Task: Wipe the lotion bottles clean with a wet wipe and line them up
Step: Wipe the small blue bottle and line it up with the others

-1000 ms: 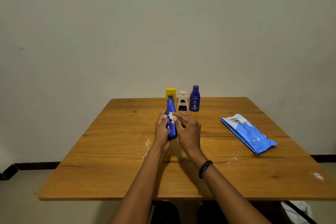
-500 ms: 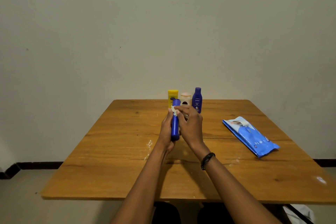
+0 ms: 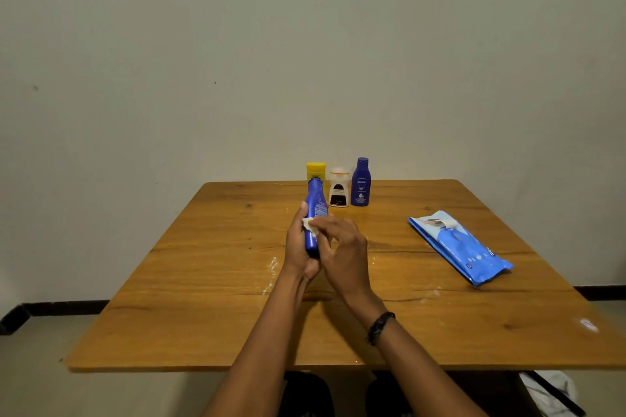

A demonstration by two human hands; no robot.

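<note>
My left hand (image 3: 298, 247) grips the lower part of a blue lotion bottle (image 3: 315, 205), held above the middle of the wooden table (image 3: 210, 281) with its cap pointing away. My right hand (image 3: 342, 252) pinches a small white wet wipe (image 3: 310, 226) against the bottle's middle. Behind, near the far edge, stand a yellow bottle (image 3: 315, 171), a white bottle with a dark label (image 3: 339, 188) and a dark blue bottle (image 3: 361, 182) in a row. The held bottle partly hides the yellow one.
A blue pack of wet wipes (image 3: 459, 247) lies flat on the right side of the table, its flap open. Wet smears shine on the wood near my hands. A plain wall stands right behind the table's far edge.
My right hand slid the wipe down from the bottle's cap to its middle. The bottle tilted slightly away and to the right.
</note>
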